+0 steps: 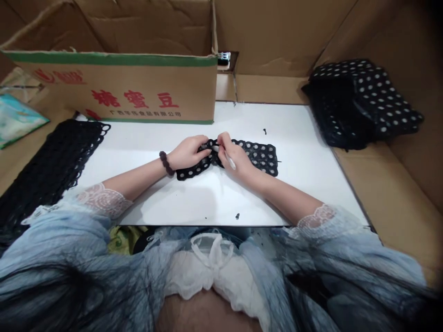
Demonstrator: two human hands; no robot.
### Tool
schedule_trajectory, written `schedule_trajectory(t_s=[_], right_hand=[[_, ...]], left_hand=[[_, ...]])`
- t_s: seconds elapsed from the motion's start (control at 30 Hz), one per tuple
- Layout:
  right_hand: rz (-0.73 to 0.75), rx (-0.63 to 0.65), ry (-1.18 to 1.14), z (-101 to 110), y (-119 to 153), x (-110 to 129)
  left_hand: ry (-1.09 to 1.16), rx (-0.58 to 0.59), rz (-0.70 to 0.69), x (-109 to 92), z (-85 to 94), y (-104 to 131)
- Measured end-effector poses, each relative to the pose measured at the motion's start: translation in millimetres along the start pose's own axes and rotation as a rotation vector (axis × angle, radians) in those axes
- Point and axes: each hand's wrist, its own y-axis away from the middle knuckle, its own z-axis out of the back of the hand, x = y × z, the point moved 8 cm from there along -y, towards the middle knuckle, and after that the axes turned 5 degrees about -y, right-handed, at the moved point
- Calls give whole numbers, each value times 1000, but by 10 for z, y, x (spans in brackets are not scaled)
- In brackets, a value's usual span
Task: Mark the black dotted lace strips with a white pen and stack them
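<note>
Far left, I list one teal-and-white packet [21, 119], lying on cardboard. Next, one long black openwork sheet [46, 168], slanting toward the wearer, its far end on the white surface [180, 203]. Behind it, one open carton [138, 85] with green edging and red lettering, standing at the back.

Then one beaded bracelet [166, 163], dark, on the left wrist. The left hand [189, 151] I record as pinching, thumb and fingers on a black dotted strip [259, 156]. This strip lies mid-surface, in front of the carton, its left portion bent, its right portion flat, a thin dark strand jutting from the right end.

Between the hands, one slim white tool [230, 159], tilted, tip at the strip beside the left thumb. The right hand [238, 157] I enter as closed around it, fingers bunched over the strip.

Further: a black scrap [237, 216] near the front edge; another behind the strip. Far right, I log a pile of black dotted sheets [384, 99], folded over one another, against cardboard.
</note>
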Motion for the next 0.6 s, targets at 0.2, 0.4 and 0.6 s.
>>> schedule_trajectory(t_s=[0.2, 0.4, 0.6], right_hand=[[-36, -27, -131, 80, -9, 0], [-78, 13, -178, 85, 8, -82], [-69, 42, -204, 85, 15, -55]], left_hand=[[-191, 77, 106, 94, -82, 32], [-229, 140, 102, 138, -143, -4], [-46, 323, 87, 194, -124, -44]])
